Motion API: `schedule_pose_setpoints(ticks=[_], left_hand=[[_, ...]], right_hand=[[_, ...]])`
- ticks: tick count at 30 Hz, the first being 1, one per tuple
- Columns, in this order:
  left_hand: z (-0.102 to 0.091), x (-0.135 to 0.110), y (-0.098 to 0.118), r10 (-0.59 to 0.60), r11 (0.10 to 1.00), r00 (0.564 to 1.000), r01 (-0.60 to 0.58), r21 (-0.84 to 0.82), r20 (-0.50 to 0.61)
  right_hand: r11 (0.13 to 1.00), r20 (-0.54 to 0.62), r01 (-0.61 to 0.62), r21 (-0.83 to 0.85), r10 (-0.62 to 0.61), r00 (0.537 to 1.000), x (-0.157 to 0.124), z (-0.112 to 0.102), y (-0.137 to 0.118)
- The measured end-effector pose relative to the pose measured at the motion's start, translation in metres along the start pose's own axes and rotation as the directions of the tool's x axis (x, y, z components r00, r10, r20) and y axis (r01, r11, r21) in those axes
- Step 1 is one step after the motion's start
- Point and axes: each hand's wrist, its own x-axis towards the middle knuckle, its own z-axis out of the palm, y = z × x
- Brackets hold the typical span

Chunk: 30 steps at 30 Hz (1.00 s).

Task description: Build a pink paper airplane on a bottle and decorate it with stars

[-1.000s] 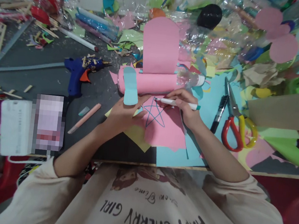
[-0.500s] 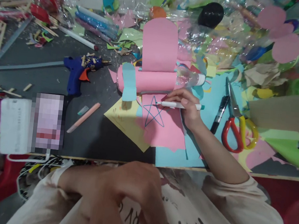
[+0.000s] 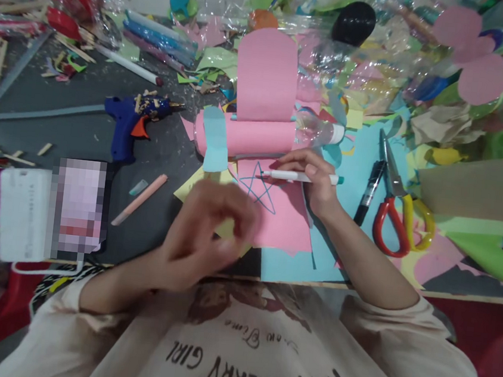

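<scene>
My right hand (image 3: 317, 180) grips a white felt-tip pen (image 3: 289, 175) with a teal end, its tip over the pink paper (image 3: 285, 231). A blue outline star (image 3: 258, 186) is drawn on that paper. My left hand (image 3: 211, 232), blurred and loosely curled, hovers over the yellow paper (image 3: 184, 187) beside the pink sheet, with a gap between thumb and fingers and nothing in it. Behind the sheet lies a plastic bottle (image 3: 314, 129) wrapped in pink paper, with an upright pink flap (image 3: 267, 73) and a light-blue strip (image 3: 215, 140).
Left of the papers lie a blue glue gun (image 3: 128, 121), a peach-coloured pen (image 3: 140, 199) and a phone (image 3: 79, 206) beside a white power bank (image 3: 23, 212). Scissors (image 3: 394, 218) and a black marker (image 3: 369, 192) lie to the right. Paper scraps and plastic bottles crowd the back.
My left hand has risen from in front of my chest and moved forward over the table edge to the papers. My right hand and the pen are nearly unmoved.
</scene>
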Motion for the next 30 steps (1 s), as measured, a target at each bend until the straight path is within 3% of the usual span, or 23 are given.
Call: schedule_pose_setpoints(ticks=[2,4,6,9,12,16,22,30], left_hand=[[0.007,0.029,-0.025,0.011,0.996,0.999,-0.007,0.086,-0.048],[0.014,0.045,-0.048,0.061,0.935,0.998,-0.058,0.35,0.004],[0.02,0.05,-0.064,0.048,0.83,0.997,-0.074,0.553,0.062],[0.024,0.046,-0.076,0.02,0.72,0.992,-0.101,0.687,0.124],[0.022,0.043,-0.077,-0.033,0.669,0.988,-0.092,0.738,0.152],[0.019,0.046,-0.073,-0.092,0.673,0.972,-0.1,0.733,0.217],[0.016,0.05,-0.071,-0.121,0.673,0.964,-0.096,0.734,0.237],[0.014,0.05,-0.067,-0.158,0.652,0.952,-0.098,0.752,0.261]], right_hand=[[1.0,0.004,0.001,0.0,-0.001,1.0,0.0,0.0,0.0],[1.0,0.005,-0.004,-0.007,0.004,1.0,0.0,0.001,0.0],[1.0,-0.008,-0.014,-0.013,0.014,1.0,0.0,0.001,0.001],[0.999,-0.03,-0.031,-0.042,0.03,0.999,0.0,0.001,0.001],[0.998,-0.016,-0.026,-0.066,0.025,1.0,0.0,0.0,0.001],[0.999,0.014,-0.014,-0.05,0.015,1.0,-0.001,-0.001,0.001],[0.992,-0.034,0.037,-0.117,-0.041,0.999,-0.001,0.0,-0.002],[0.982,-0.024,-0.017,-0.188,0.012,1.0,-0.002,0.001,0.0]])
